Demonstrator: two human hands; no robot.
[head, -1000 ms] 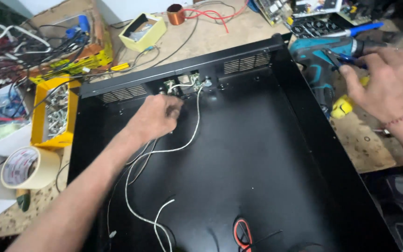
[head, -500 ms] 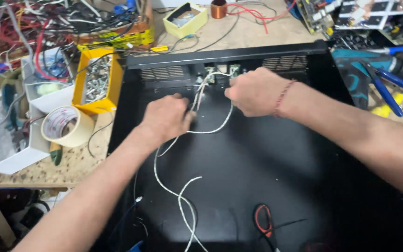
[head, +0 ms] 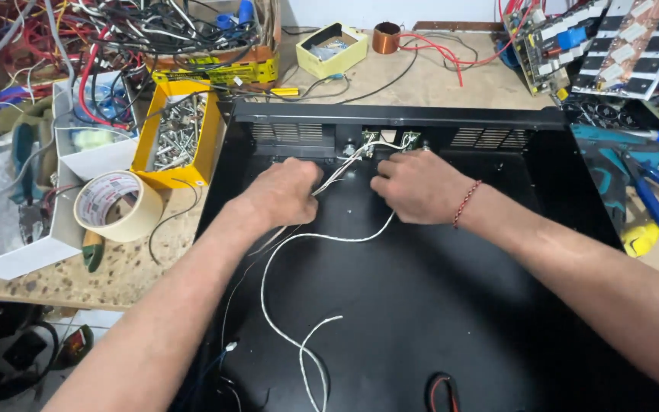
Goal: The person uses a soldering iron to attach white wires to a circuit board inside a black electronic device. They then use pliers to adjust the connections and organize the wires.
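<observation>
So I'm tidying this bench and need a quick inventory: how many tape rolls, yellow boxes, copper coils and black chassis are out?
Tape roll: 1
Yellow boxes, one of screws, one small: 2
Copper coil: 1
Black chassis: 1
Total: 5

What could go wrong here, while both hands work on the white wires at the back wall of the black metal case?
1. The left hand and right hand grip thin white wires running to the small connectors on the back wall; a hard pull might loosen them.
2. The loose white wire loops across the black metal case floor and could snag a forearm.
3. The round roll of beige tape sits near the left arm at the bench edge and might be knocked off.
</observation>
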